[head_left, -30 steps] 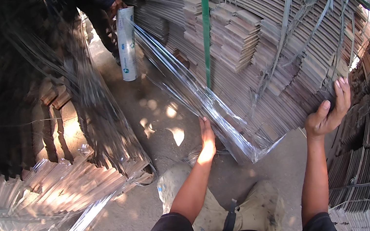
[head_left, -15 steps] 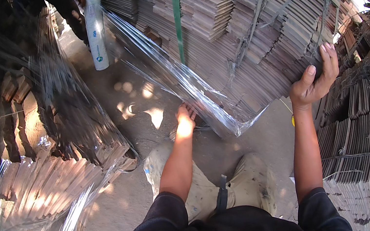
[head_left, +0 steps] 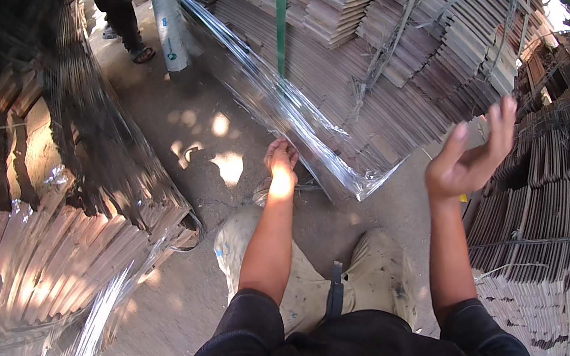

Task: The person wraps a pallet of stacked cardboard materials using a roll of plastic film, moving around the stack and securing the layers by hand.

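Observation:
Clear stretch film (head_left: 292,131) runs as a bunched, shiny band across the near side of a large stack of thin brown slabs (head_left: 392,90), down to its near corner. My left hand (head_left: 282,159) is at the film's lower edge, fingers curled together against it; the fingertips are partly hidden. My right hand (head_left: 471,153) is raised beside the stack's right corner, fingers stretched and apart, holding nothing. A white film roll (head_left: 171,30) stands upright at the far end of the band, its top cut off by the picture's edge.
A film-wrapped stack (head_left: 62,255) stands on the left. Another tied stack (head_left: 549,246) is close on my right. A green strap (head_left: 283,18) and frayed grey ties (head_left: 414,2) cross the big stack. A co-worker's leg (head_left: 119,16) shows beyond the roll.
My right hand has come off the stack's corner and drawn back toward me. The film roll has moved up in the picture and slightly right. My left hand stays by the film.

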Demonstrator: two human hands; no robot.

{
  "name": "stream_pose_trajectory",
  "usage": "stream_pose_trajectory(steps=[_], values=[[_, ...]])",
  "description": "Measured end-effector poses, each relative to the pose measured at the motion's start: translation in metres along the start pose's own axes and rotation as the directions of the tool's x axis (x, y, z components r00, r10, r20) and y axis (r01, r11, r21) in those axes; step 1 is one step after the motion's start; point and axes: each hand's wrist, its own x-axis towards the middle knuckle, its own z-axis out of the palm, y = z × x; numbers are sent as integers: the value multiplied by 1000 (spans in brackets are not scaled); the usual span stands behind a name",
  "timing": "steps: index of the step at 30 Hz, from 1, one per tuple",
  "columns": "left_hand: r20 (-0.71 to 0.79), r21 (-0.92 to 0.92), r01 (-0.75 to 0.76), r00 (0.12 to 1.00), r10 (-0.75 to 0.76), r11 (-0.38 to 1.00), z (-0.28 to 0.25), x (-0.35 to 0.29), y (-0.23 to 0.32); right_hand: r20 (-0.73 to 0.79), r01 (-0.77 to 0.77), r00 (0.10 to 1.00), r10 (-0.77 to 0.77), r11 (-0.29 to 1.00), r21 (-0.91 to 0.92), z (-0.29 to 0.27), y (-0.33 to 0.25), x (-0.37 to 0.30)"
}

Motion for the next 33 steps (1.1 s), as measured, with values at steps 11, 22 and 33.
stream_pose_trajectory(steps=[11,22,33], values=[[188,101,-134,976,113,986,27,-36,16,684,-374,658,317,925,-69,71,-42,-116],[336,245,-200,935,111,949,23,-30,13,799,-543,427,422,827,-146,49,-48,-107],[319,246,-154,945,70,957,22,-33,19,800,-542,465,379,837,-82,37,-53,-118]])
